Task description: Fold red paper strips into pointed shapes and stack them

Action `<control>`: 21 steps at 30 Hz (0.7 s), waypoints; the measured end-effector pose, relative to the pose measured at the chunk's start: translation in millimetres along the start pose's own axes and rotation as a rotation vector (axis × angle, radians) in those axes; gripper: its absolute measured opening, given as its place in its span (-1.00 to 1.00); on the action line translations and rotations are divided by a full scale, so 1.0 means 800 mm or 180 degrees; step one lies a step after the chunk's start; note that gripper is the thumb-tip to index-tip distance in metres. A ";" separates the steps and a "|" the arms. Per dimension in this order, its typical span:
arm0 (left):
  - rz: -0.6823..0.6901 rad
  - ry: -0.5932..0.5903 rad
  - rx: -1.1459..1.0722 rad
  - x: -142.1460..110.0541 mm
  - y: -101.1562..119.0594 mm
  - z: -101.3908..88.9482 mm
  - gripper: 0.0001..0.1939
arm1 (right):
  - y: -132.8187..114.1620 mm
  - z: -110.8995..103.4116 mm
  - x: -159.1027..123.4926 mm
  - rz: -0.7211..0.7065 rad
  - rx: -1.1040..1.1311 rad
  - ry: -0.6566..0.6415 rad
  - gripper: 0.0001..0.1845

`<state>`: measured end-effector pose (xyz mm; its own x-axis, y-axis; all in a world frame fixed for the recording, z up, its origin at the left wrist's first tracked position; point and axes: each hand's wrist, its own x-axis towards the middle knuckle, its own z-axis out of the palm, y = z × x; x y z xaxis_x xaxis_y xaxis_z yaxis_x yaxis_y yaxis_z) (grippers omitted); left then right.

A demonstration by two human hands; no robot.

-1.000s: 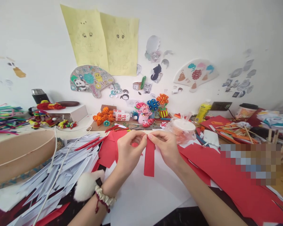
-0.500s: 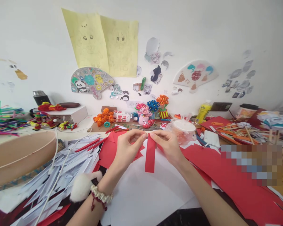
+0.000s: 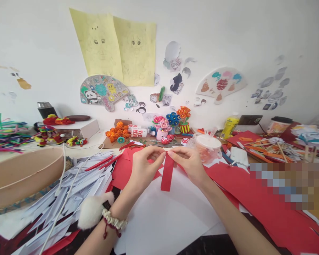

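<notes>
A narrow red paper strip [image 3: 167, 174] hangs down between my two hands, its top end pinched at the fingertips. My left hand [image 3: 145, 166] is closed, with thumb and forefinger pressed together at the strip's upper left edge. On the other side, my right hand [image 3: 189, 163] pinches the same top end between thumb and fingers. The fingers partly hide the strip's upper end. Beneath the hands lies a large white paper sheet [image 3: 172, 216]. Red paper pieces [image 3: 123, 168] lie behind my left hand, and long red sheets [image 3: 255, 202] spread out beside my right forearm.
Many white paper strips [image 3: 79, 184] are heaped at the left, crossed by a white cable [image 3: 60, 209]. A beige basin [image 3: 26, 170] stands farther left. Behind the hands are a lidded plastic tub [image 3: 207, 143], pipe-cleaner flowers [image 3: 162, 124] and a yellow bottle [image 3: 230, 126].
The lower end of the red strip has swung slightly left and risen a little, and less of its length hangs below the fingers. Both hands stay nearly in place, pinching its top.
</notes>
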<state>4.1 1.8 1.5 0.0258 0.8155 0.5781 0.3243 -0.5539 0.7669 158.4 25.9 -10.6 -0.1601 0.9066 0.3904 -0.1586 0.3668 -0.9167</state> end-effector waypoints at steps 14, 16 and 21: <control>0.0114 -0.0017 0.0224 -0.001 0.002 0.004 -0.92 | 0.005 -0.001 0.001 0.0046 0.0126 -0.0184 -0.79; 0.0112 0.0018 0.0160 -0.002 0.002 0.005 -0.93 | 0.007 -0.002 0.002 0.0077 0.0233 -0.0079 -0.80; -0.0162 0.0197 -0.0095 0.002 0.000 0.002 -0.87 | 0.010 -0.007 0.006 0.0109 0.0413 0.0113 -0.81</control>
<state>5.4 3.2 2.3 -0.0490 0.8313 0.5536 0.2952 -0.5174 0.8032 161.9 34.8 -16.7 -0.1333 0.9258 0.3536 -0.2787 0.3074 -0.9098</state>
